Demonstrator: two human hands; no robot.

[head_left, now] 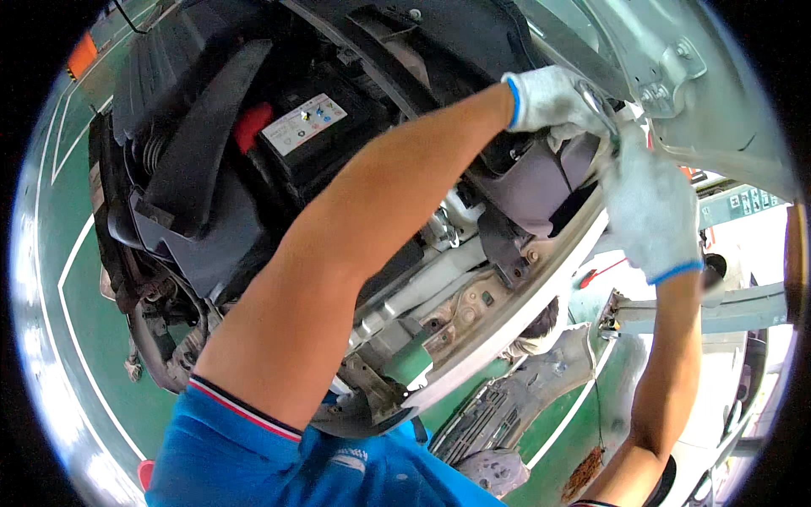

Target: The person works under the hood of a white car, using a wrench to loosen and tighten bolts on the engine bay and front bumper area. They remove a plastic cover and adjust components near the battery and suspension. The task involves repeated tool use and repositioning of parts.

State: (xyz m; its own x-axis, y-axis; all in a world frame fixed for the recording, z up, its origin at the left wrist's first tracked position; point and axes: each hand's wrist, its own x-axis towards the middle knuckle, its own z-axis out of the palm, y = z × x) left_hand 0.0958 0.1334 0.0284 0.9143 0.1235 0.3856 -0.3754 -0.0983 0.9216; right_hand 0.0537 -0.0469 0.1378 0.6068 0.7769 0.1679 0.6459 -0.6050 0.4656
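Note:
My left hand (553, 101), in a white glove with a blue cuff, reaches across the engine bay of a car to its right edge. It is closed on a shiny metal hand tool (596, 105) that looks like a wrench. My right hand (650, 211), gloved the same way, comes up from the lower right to the far end of this tool. Its fingers curl inward and are partly blurred; what they grip is hidden. Both hands meet at the fender edge, beside a grey plastic reservoir (536, 186).
A battery (325, 156) with a red terminal cover (251, 127) sits under my left arm. The raised hood (710, 84) is at upper right. Along the front runs a pale body edge (498, 325). A removed bumper (507, 401) lies on the green floor, near a red-handled tool (589, 278).

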